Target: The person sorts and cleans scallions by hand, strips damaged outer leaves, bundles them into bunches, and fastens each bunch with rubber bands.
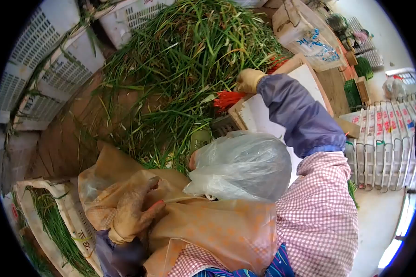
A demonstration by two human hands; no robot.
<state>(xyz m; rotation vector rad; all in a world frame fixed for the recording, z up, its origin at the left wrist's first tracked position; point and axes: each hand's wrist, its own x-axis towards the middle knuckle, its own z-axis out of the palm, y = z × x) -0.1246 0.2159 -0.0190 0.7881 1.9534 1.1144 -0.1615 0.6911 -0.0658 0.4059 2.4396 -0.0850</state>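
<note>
My left hand point(133, 210), in a soiled tan glove, is over the brown plastic apron point(217, 224) on my lap. Its fingers are spread and hold nothing; one fingertip looks red. My right hand point(250, 81), in a yellowish glove, reaches to the far corner of a white-topped board point(263, 115). The fingers are curled in at a bundle of thin red ties point(227, 99), and how many they grip is hidden. Beyond both hands spreads a big loose heap of long green stalks point(194, 51), some yellowed. Clear plastic point(245, 166) covers my knee.
White slatted crates point(64, 76) line the left side and back. A white crate point(74, 207) of green stalks stands at my lower left. A lettered plastic box point(309, 39) is at the back right. White wire-handled baskets point(383, 143) stand to the right.
</note>
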